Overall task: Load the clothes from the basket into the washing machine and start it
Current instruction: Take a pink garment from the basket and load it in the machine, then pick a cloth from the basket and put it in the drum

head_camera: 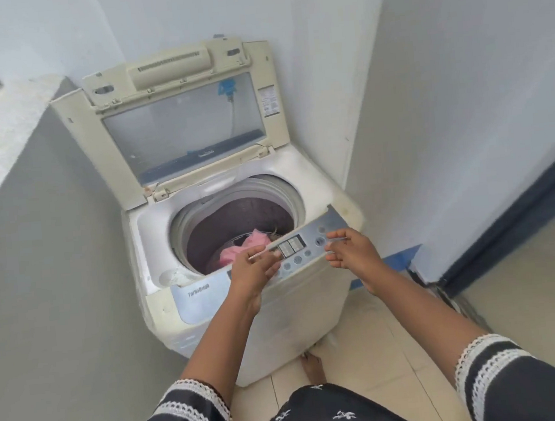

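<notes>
The cream top-loading washing machine [164, 307] stands in a corner with its lid [181, 124] raised against the wall. Down in the drum [236, 220] lies a pink garment [251, 248]. Both my hands hover over the blue-grey control panel [206, 292] at the machine's front. My left hand [253, 273] pinches a thin pale edge [260, 252] by the small display. My right hand [351, 249] pinches a similar pale edge [337, 236] near the right buttons. It looks like a clear sheet over the panel. The basket is out of view.
A grey low wall [39, 264] closes in the left side, and white walls stand behind and to the right. A dark door frame [512, 220] runs along the right. My bare foot [313, 368] stands on the beige floor tiles beside the machine's base.
</notes>
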The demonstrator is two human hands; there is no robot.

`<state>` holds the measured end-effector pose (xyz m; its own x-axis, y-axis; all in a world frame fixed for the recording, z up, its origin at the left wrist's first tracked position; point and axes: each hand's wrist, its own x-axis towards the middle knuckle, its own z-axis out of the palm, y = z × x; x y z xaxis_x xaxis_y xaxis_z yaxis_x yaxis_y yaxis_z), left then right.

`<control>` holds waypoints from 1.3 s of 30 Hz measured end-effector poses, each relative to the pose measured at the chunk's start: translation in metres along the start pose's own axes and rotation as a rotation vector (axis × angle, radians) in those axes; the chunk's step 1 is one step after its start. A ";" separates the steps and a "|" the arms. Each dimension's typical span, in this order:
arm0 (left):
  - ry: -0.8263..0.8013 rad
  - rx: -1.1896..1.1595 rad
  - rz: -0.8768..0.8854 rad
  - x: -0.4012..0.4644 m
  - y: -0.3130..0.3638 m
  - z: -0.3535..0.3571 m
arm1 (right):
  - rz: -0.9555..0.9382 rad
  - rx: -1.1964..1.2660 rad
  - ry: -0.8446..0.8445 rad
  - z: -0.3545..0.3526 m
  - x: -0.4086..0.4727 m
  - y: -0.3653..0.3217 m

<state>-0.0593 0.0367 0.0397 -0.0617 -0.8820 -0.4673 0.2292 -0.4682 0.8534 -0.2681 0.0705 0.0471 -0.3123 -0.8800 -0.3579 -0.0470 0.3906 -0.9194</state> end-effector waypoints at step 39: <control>-0.700 0.717 -0.467 -0.313 -0.357 0.304 | 0.507 0.356 0.897 -0.408 -0.458 0.336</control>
<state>-0.4170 0.4629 -0.0485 -0.5836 -0.3401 -0.7374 -0.5619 -0.4865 0.6690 -0.5284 0.7147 -0.0314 -0.8035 -0.0645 -0.5918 0.5147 0.4245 -0.7450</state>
